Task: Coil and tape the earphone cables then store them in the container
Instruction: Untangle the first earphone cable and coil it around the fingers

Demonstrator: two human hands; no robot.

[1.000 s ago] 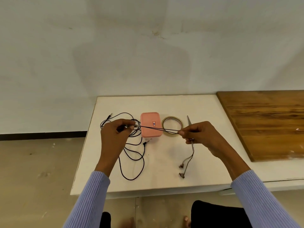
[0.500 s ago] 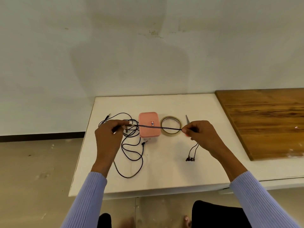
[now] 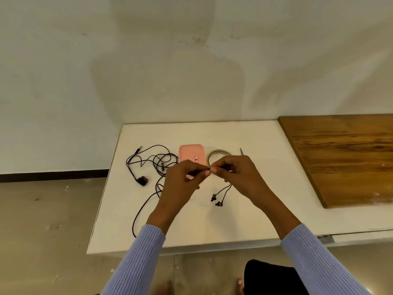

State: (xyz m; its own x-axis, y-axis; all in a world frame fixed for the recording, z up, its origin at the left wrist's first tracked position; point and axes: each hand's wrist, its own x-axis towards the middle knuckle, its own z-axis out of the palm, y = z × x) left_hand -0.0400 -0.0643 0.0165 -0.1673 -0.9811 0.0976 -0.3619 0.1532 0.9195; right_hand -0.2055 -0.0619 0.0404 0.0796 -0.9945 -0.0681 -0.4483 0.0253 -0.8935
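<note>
1. Both hands meet above the white counter. The left hand and the right hand each pinch the thin black earphone cable between thumb and fingertips, which almost touch. Two small earbuds dangle from the right hand at about 6 o'clock of it.

2. Likely trouble: the slack trailing from the left hand runs into the loose tangle at its 9 o'clock, so a pull may drag a knot tight or sweep that heap along the counter.

3. A thin cable held only at the fingertips could slip, and any first loop would spring open.

4. The dangling earbuds may swing and snag the cable as loops form.

5. A second black earphone set sprawls at 9 o'clock, its plug at the far left and its buds near the edge.

6. The pink rounded plastic container sits at 12 o'clock, partly hidden by the left hand and lidded, I judge, so it needs opening.

7. The ring of tan tape lies just right of it, behind the fingers, with a slim grey pointed tool at 1 o'clock; I cannot tell what it is.

8. A brown wooden board lies at 3 o'clock, well apart.
</note>
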